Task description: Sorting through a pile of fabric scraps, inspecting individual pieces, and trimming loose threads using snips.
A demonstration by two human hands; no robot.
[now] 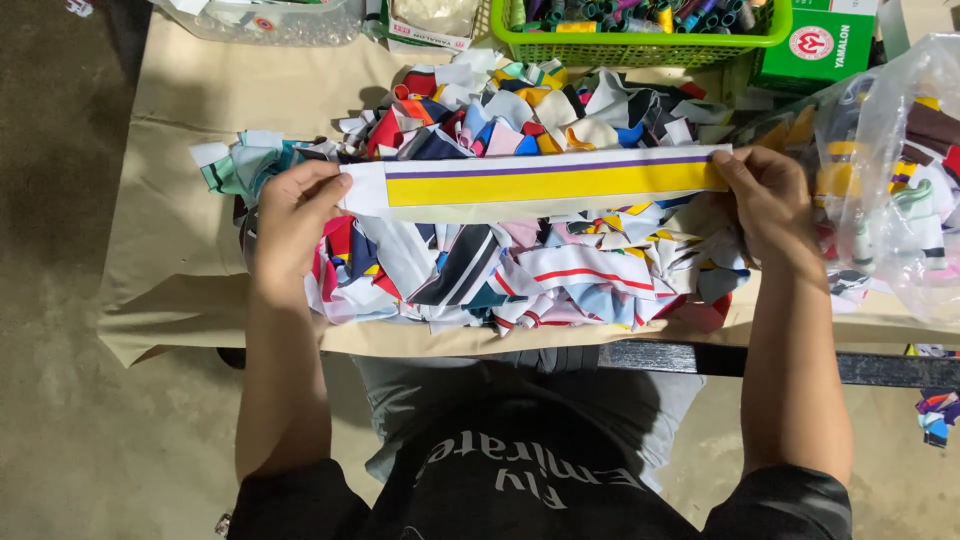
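Holding a long fabric strip (545,183) taut between both hands, just above a heap of scraps (520,260) — white w/ a broad yellow band down the middle and a thin purple line along the top edge.

Left hand (290,215) pinches the strip's left end: thumb on top, fingers curled under, closed tight on the cloth. Right hand (765,200) does the same at the right end, thumb over the edge, fingers shut behind it. Pulled from both ends, prob. to keep it flat and unwrinkled so the stripes read straight.

Long axis runs left-right across the view, nearly level, right end tipped a touch higher. Printed face turned up toward the camera; purple edge on the far side, plain white edge nearer the body.

Strip hangs over the middle of the heap, apparently not resting on it — can't tell for sure whether the underside touches the scraps.

Scraps piled on a table (170,250) covered w/ tan paper, mixed colours — red, navy, pink, white. Clear plastic bag (890,170) of more scraps just beside the right hand, mouth toward the heap. Green basket (640,45) w/ thread spools at the far edge, green box (815,55) next to it, well apart from the hands.
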